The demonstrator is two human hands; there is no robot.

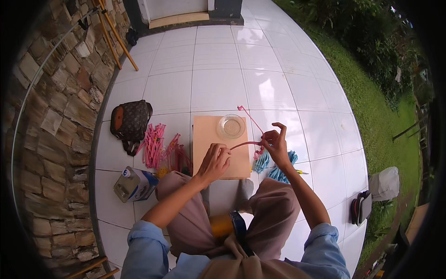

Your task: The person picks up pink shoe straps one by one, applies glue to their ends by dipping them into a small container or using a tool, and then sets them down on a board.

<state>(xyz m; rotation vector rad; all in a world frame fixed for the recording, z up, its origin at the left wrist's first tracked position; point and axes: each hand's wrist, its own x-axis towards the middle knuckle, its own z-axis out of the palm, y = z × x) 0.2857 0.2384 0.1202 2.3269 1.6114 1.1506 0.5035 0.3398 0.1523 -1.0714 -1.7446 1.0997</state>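
A dark pink ribbon strip [246, 144] runs in a shallow arc between my two hands. Its left end goes into the fingers of my left hand [214, 162], which is closed over the tan board [205, 135]. My right hand [277, 148] pinches the strip between thumb and fingers, one finger raised. From that pinch a thin pink strand [253, 122] rises to a small curled end, and a pink curled piece [257, 154] hangs below. Whether these are all one ribbon is too small to tell. A clear glass dish [231, 126] stands on the board.
Left of the board lie pink ribbon bundles [153, 145], a brown bag [130, 122] and a metal can [134, 184]. Light blue bundles [283, 168] lie by my right knee. A stone wall [65, 130] borders the left, grass [357, 83] the right.
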